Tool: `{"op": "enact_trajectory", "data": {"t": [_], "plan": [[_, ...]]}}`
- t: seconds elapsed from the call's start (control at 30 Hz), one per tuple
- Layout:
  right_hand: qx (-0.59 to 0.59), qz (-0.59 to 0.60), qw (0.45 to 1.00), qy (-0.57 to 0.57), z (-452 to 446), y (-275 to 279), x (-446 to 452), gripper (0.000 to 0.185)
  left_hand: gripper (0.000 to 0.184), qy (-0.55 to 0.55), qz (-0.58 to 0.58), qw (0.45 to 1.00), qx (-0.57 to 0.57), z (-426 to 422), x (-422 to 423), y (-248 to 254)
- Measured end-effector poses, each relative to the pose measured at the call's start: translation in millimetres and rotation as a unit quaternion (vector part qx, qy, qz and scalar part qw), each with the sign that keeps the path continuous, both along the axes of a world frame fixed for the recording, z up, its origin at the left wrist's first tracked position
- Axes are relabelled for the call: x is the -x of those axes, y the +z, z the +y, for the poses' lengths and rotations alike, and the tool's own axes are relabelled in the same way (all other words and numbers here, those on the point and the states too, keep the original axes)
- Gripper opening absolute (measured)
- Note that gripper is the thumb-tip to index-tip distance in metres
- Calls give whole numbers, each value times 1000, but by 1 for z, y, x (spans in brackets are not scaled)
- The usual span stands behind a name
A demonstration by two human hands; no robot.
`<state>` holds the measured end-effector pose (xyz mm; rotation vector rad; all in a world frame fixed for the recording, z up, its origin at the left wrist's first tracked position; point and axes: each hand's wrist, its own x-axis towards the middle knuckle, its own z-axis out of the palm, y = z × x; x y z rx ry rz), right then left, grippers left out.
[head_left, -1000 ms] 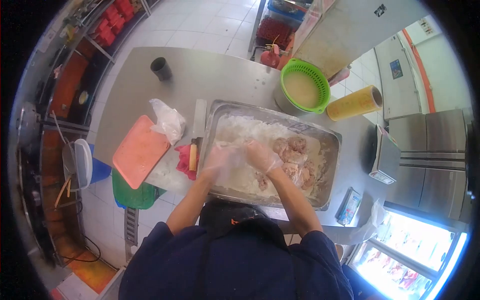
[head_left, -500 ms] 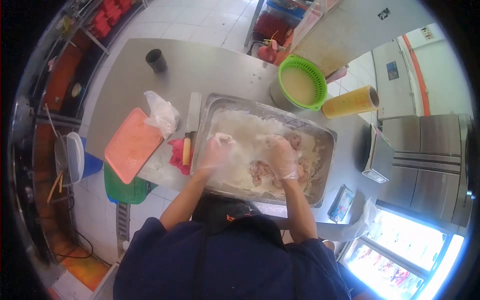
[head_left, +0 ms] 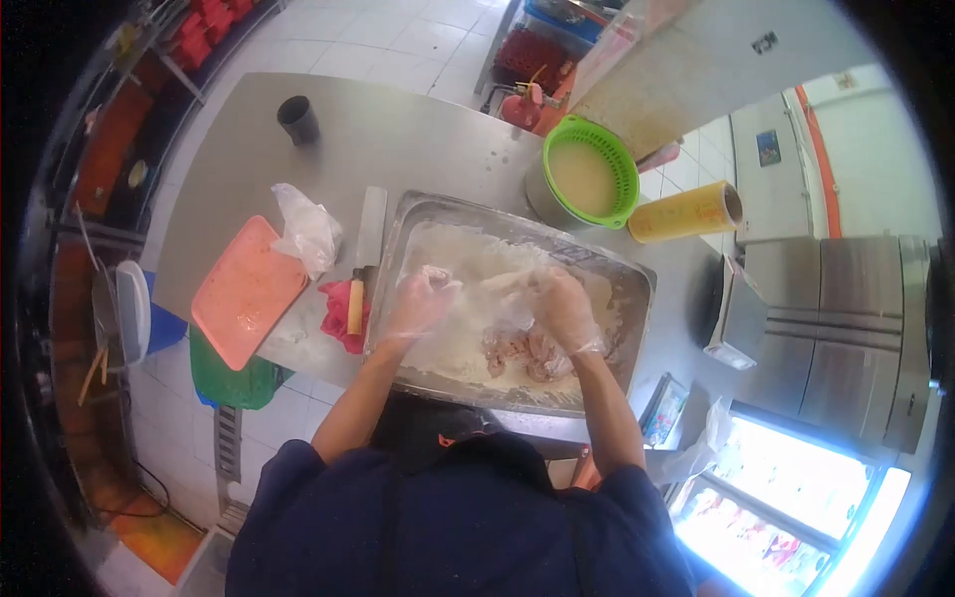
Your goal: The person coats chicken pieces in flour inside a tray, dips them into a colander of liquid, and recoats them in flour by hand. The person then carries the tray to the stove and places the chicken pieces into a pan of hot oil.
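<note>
Both hands wear clear plastic gloves and are over a deep metal tray (head_left: 477,390) of white flour (head_left: 448,249). My left hand (head_left: 422,306) is at the left part of the tray, its fingers curled and flour-coated; what is inside them is hidden. My right hand (head_left: 567,310) closes on the end of a whitish, floured piece of meat (head_left: 509,285), which stretches left toward my left hand and is blurred. Pinkish raw meat pieces (head_left: 537,358) lie in the flour below and beside my right hand.
Left of the tray are a knife (head_left: 370,229), a red cloth (head_left: 338,316), a plastic bag (head_left: 306,234) and a pink cutting board (head_left: 247,294). A black cup (head_left: 298,121) stands farther back. Behind the tray are a pot with a green basket (head_left: 627,179) and a plastic-wrap roll (head_left: 681,213).
A whitish floured piece now shows between my hands, extending from my right hand. The meat lump formerly visible beyond my right hand no longer shows there. The camera view has shifted slightly.
</note>
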<state>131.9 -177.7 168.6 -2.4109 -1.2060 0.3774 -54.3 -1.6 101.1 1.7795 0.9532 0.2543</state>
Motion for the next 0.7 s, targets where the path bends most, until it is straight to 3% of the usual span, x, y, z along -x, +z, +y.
{"op": "enact_trajectory", "data": {"t": [0.13, 0.2, 0.23, 0.27, 0.33, 0.37, 0.43, 0.47, 0.53, 0.63, 0.7], "plan": [[63, 63, 993, 74, 14, 27, 3, 15, 40, 25, 1, 999, 21, 14, 5, -17], [72, 107, 991, 25, 27, 69, -16, 15, 44, -124, 50, 988, -71, 12, 4, -24], [84, 155, 984, -27, 27, 90, -26, 15, 44, -129, 46, 988, -67, 4, -3, -49], [31, 188, 981, -43, 26, 109, -38, 15, 50, -197, 96, 952, -214, -5, -15, -90], [-86, 269, 956, -79, 26, 130, -65, 16, 56, -255, 138, 887, -360, -8, -34, -97], [-147, 317, 932, -98, 28, 135, -79, 16, 63, -255, 136, 900, -327, -10, -40, -95], [-87, 137, 984, -80, 39, 156, -106, 19, 69, -255, 131, 910, -298, -4, -50, -71], [-87, 135, 984, -82, 48, 154, -119, 19, 72, -308, 159, 905, -247, -2, -53, -59], [-4, -7, 996, -87, 65, 138, -151, 23, 75, -363, 186, 892, -194, -5, -58, -47], [34, -54, 993, -101, 83, 84, -195, 29, 83, -385, 235, 873, -186, -12, -51, -28], [51, 1, 993, -107, 92, 56, -212, 30, 84, -370, 167, 899, -163, -10, -41, 10]]}}
